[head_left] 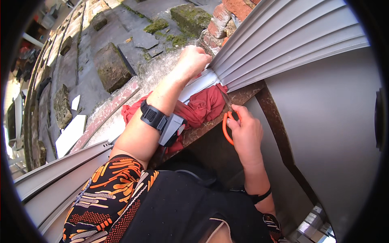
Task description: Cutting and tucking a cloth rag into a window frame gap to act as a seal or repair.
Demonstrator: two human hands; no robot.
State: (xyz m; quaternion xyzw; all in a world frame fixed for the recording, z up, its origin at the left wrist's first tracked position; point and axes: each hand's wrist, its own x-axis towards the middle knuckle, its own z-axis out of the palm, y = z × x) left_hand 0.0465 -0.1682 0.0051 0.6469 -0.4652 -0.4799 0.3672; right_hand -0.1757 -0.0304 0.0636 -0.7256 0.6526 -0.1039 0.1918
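Observation:
My left hand (pixel 193 61) reaches out over the outer side of the sill, its fingers curled closed by the window frame's corner. What they hold, if anything, is hidden. My right hand (pixel 248 131) grips a pair of scissors (pixel 225 130) by the orange handles, thumb and fingers around the loops. The scissors' blades point away from me, their tips at the edge of a bunched red cloth (pixel 201 106). That cloth lies crumpled along the white window track (pixel 201 83) and the brown marbled sill (pixel 243 97), partly under my left forearm.
A ribbed grey frame panel (pixel 291 36) rises on the right, beside a smooth grey surface (pixel 324 105). Outside lies a grey roof with mossy blocks (pixel 113 68) and broken slabs. White frame rails (pixel 60 178) run at the lower left. Red bricks (pixel 221 20) stand beyond the corner.

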